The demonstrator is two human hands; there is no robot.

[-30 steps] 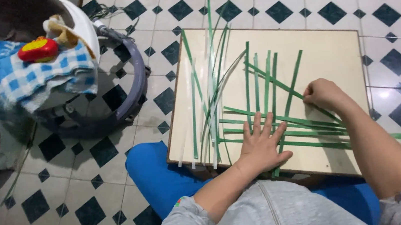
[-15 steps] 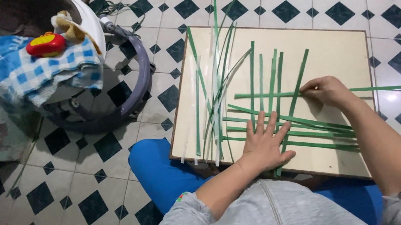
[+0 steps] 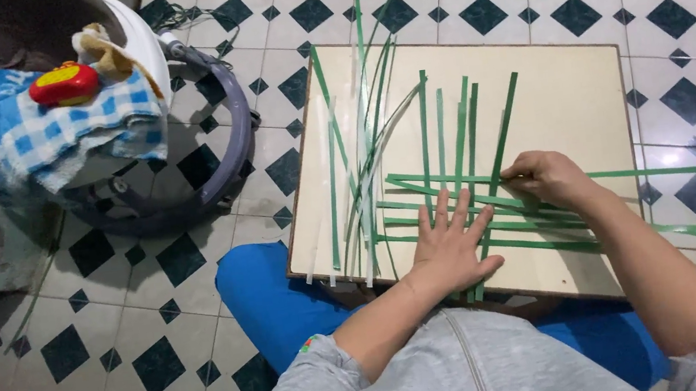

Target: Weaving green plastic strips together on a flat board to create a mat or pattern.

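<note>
- Since the earlier frames, the right hand has slid along the horizontal strips toward the upright ones, while the left hand has stayed flat in place.
- The left hand lies palm down with fingers spread apart, pressing on the crossing of the green strips near the front edge of the cream board.
- The right hand is curled with fingertips pinched on a horizontal green strip, which runs out past the board's right edge.
- A loose bundle of green and pale strips lies on the board's left part, just beside the woven ones.
- The board rests on the person's lap over the black-and-white tiled floor.
- A baby walker with a blue checked towel and a red toy stands well apart, to the left.
</note>
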